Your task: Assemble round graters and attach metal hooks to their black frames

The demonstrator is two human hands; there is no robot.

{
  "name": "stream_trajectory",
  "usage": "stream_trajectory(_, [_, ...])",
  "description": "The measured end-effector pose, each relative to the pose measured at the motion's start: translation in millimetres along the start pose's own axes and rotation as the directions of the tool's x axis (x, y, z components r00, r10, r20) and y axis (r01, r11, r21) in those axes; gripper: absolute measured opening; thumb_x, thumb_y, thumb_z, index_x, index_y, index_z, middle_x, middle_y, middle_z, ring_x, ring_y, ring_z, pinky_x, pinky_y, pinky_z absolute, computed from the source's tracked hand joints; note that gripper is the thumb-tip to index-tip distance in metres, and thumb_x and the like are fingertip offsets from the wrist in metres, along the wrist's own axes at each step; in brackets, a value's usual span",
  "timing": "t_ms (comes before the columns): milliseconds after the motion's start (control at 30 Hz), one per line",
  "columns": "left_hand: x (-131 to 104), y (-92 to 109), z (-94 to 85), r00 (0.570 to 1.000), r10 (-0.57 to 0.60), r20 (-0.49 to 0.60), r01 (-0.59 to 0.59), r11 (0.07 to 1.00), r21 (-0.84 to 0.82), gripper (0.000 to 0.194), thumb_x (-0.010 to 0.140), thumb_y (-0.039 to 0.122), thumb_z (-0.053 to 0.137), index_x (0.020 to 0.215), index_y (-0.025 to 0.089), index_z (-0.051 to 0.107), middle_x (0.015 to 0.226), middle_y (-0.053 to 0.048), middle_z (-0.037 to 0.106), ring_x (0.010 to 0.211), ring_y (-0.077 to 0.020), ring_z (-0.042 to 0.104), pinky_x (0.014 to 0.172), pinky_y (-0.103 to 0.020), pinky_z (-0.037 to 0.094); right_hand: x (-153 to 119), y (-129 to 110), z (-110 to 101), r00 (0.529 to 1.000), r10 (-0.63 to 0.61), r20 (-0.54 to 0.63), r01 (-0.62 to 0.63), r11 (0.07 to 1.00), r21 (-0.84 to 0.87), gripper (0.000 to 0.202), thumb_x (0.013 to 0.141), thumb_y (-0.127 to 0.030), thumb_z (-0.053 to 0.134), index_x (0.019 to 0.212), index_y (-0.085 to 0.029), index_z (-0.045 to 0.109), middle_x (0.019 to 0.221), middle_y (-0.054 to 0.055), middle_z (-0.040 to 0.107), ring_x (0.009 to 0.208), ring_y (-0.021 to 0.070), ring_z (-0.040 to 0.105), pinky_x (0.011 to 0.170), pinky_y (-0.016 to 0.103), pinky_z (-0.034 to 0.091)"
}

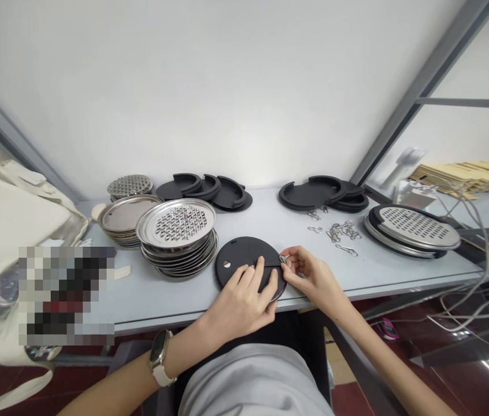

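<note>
A round black plastic disc (244, 249) with a small hole lies at the table's front edge. My left hand (251, 292) rests on it, fingers spread across its face and the thumb near the lower rim. At the disc's right rim, my right hand (307, 271) pinches a small silver carabiner clip (284, 260) against the edge. Whether the clip passes through the disc cannot be made out. Beside the disc on the left stands a stack of round metal graters (181, 224). More metal clips (343, 231) lie loose in a pile to the right.
Black ring-shaped holders (311, 193) lie along the wall, with more black holders (229, 193) to their left. A grater set in a black holder (420, 225) tops a stack at right. Metal plates (129, 214) are piled at left, near a white bag (10, 219). Cables hang at right.
</note>
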State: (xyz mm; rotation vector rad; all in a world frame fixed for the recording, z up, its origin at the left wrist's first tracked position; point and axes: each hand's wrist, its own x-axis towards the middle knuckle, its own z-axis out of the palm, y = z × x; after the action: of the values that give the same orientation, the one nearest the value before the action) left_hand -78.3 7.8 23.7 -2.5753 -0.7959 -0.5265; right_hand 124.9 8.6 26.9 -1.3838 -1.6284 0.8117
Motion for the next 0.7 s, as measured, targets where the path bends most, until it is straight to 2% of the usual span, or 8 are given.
stream_trajectory(267, [0,0,0.8,1.0,-0.009,-0.007,0.009,1.0,0.004,0.05,0.09,0.034,0.044,0.134,0.01,0.045,0.133,-0.022,0.049,0.105,-0.0293,0.056,0.096,-0.039,0.038,-1,3,-1,0.999,0.005,-0.048,-0.006,1.0,-0.022,0.02,0.088,-0.04,0.056,0.091,-0.02,0.057,0.077,0.002,0.059,0.068,0.0149,0.055,0.064,0.027,0.047])
stream_trajectory(433, [0,0,1.6,1.0,-0.01,-0.011,0.01,1.0,0.005,0.05,0.09,0.034,0.045,0.134,0.01,0.045,0.134,-0.022,0.049,0.107,-0.0295,0.056,0.095,-0.039,0.038,2,9,0,0.999,0.0,-0.043,0.004,0.996,0.094,0.024,0.087,-0.043,0.059,0.095,-0.02,0.058,0.078,0.003,0.06,0.07,0.0151,0.056,0.065,0.027,0.049])
stream_trajectory(700, [1,0,1.1,1.0,-0.017,-0.019,0.017,1.0,0.014,0.05,0.089,0.034,0.045,0.133,0.01,0.046,0.133,-0.022,0.05,0.106,-0.0288,0.056,0.095,-0.039,0.039,8,17,4,0.991,-0.011,-0.13,0.05,0.954,0.296,0.027,0.08,-0.04,0.069,0.097,-0.021,0.059,0.082,0.003,0.061,0.078,0.0153,0.061,0.075,0.027,0.052])
